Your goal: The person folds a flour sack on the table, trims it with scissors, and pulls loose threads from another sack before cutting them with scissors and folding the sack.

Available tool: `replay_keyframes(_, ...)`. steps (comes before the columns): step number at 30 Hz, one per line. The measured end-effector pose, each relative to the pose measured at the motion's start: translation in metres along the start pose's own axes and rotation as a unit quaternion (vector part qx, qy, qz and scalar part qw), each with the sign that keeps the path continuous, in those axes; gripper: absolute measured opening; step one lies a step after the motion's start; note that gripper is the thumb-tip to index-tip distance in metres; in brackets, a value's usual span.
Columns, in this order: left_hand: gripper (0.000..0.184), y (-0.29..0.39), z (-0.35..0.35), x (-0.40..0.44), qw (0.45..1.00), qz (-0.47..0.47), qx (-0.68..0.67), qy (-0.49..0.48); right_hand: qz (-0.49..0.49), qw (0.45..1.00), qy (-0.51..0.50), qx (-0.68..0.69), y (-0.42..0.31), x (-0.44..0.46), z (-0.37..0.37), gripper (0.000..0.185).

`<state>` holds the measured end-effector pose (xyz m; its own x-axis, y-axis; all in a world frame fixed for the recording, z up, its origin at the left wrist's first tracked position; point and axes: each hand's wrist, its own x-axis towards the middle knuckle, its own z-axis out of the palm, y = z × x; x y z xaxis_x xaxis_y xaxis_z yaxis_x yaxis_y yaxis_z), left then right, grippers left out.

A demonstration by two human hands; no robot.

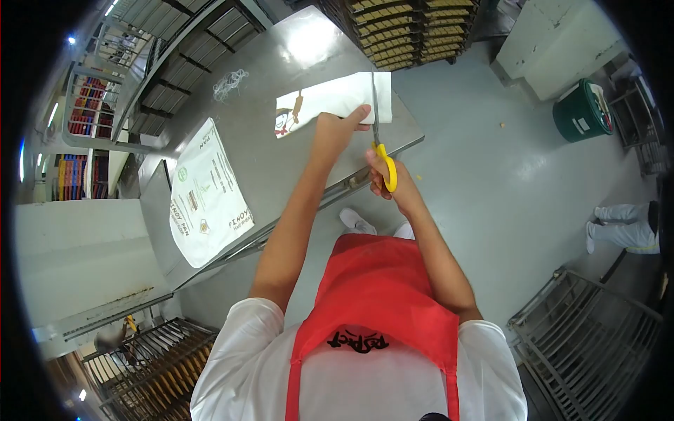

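A white folded sack with a brown and red print at its left end lies across the corner of the metal table. My left hand is closed on its near edge, thumb on top. Yellow-handled scissors are in my right hand, with fingers in the handle loops. Their blades point away from me and cross the sack near its right end. Whether the blades are fully closed I cannot tell. Further left on the table lies a second white sack with printed lettering.
The steel table ends just in front of me. A tangle of white thread lies on it. Racks with trays stand beyond, a green bin at right, a wire rack at lower right. Another person's legs show at far right.
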<state>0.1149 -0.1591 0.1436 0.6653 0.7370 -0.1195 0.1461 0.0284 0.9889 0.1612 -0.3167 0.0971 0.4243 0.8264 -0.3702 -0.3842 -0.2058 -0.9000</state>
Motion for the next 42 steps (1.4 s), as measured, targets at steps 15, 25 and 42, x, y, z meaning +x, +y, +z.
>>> replay_keyframes(15,0.037,-0.001,0.013,-0.008,0.994,0.049,0.098,-0.005,-0.042,0.995,-0.010,0.091,0.010,0.002,0.006,0.053)
replay_keyframes(25,0.035,0.003,0.012,-0.010,0.990,0.085,0.111,-0.002,-0.059,0.997,-0.002,0.054,0.014,-0.007,0.000,0.055)
replay_keyframes(42,0.043,0.000,0.004,-0.016,0.981,0.079,0.175,0.000,-0.041,0.999,-0.030,0.016,0.006,-0.014,-0.005,0.057)
